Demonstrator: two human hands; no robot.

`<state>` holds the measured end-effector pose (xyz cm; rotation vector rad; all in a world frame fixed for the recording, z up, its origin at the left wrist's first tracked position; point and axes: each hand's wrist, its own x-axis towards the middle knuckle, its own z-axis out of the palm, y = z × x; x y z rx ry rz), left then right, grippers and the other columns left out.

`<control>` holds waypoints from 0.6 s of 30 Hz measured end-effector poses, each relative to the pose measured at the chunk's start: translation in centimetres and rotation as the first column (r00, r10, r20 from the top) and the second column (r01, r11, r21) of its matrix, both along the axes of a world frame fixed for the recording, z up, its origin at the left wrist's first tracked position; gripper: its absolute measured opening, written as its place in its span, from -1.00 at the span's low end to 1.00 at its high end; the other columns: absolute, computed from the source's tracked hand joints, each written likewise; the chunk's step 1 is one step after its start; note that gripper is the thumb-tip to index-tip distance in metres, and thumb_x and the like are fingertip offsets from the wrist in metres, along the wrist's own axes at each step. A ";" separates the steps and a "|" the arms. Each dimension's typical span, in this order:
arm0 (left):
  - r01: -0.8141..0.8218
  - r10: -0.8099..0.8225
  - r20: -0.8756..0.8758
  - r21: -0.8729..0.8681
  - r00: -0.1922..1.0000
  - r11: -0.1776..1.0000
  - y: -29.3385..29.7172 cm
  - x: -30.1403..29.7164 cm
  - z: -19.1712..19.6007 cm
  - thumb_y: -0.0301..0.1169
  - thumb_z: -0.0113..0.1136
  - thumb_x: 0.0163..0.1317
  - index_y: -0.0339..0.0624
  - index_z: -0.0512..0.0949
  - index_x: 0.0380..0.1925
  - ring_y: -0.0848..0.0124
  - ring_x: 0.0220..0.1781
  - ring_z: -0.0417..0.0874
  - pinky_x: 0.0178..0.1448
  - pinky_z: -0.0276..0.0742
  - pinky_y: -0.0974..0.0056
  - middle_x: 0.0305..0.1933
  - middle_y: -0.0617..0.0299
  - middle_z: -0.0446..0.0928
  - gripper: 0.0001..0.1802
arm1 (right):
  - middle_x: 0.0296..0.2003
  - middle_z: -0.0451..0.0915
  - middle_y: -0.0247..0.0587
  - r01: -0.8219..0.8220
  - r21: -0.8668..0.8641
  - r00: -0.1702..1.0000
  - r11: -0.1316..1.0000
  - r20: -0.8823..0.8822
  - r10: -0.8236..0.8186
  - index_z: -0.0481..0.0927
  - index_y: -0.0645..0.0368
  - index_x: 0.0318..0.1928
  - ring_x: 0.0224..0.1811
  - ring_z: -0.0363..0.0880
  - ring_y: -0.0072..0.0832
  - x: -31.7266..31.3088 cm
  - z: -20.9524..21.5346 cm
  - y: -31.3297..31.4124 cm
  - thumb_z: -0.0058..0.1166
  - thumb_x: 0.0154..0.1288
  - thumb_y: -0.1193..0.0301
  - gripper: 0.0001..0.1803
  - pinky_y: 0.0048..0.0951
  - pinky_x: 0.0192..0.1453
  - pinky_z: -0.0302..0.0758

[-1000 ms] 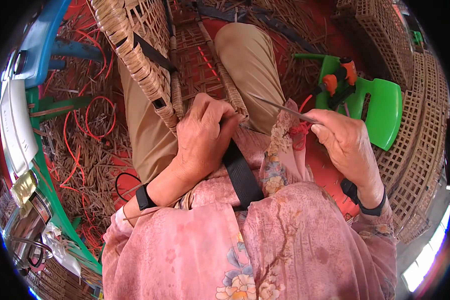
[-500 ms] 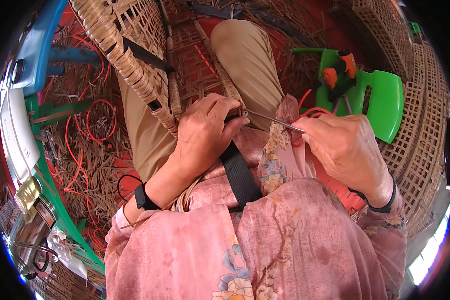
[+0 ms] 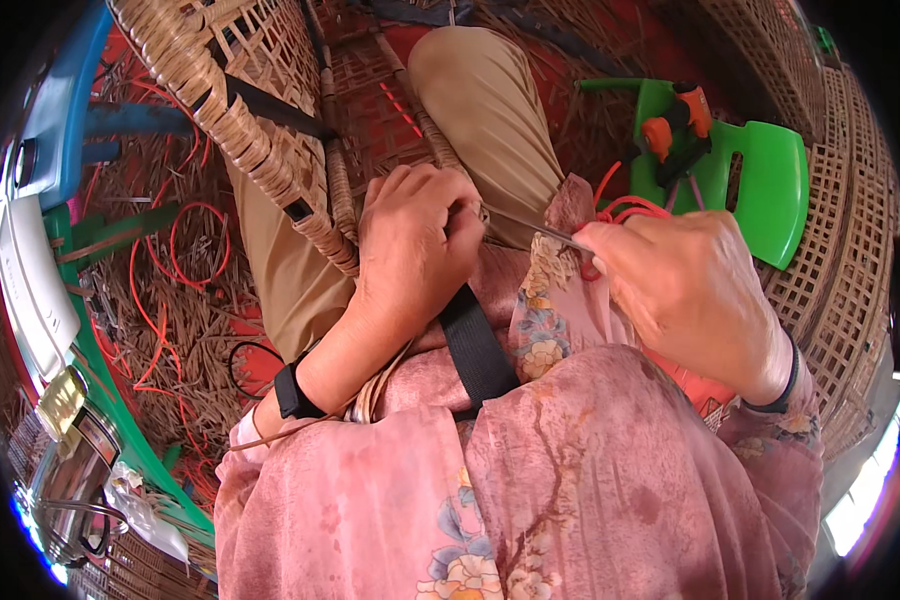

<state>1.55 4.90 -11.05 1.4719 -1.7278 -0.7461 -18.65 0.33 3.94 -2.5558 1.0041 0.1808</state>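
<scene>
My left hand is closed around the near end of a rattan-wrapped pole on a woven rattan piece; its fingers hide the spot they grip. In my right hand is a thin metal rod, like an awl, its other end hidden in the fist. The rod points left toward the pole end beside my left fingers; whether its tip touches the rattan I cannot tell. A black strap runs down over my lap below the left hand.
A green plastic stool at the right bears an orange-and-black tool. Red cord and loose rattan strips litter the floor at the left. Woven panels stand along the right. A steel kettle-like vessel sits at the lower left.
My left thumb has drawn in from its outstretched position, curling toward the fingers. The right hand has come slightly left with the metal rod, nearer the left hand. The view has shifted a little.
</scene>
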 end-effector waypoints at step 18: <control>0.233 -0.258 -0.141 -0.169 0.956 0.958 1.1 2.0 0.2 -0.60 0.44 -0.09 -0.17 0.65 -0.35 0.32 -0.30 0.69 -0.19 0.55 0.27 -0.36 0.25 0.67 -0.75 | -0.59 0.45 -0.20 -0.064 0.057 0.994 0.996 -0.089 0.069 0.62 0.22 -0.20 -0.56 0.53 -0.21 0.6 1.2 -0.4 0.21 0.03 0.55 -0.75 -0.22 -0.50 0.42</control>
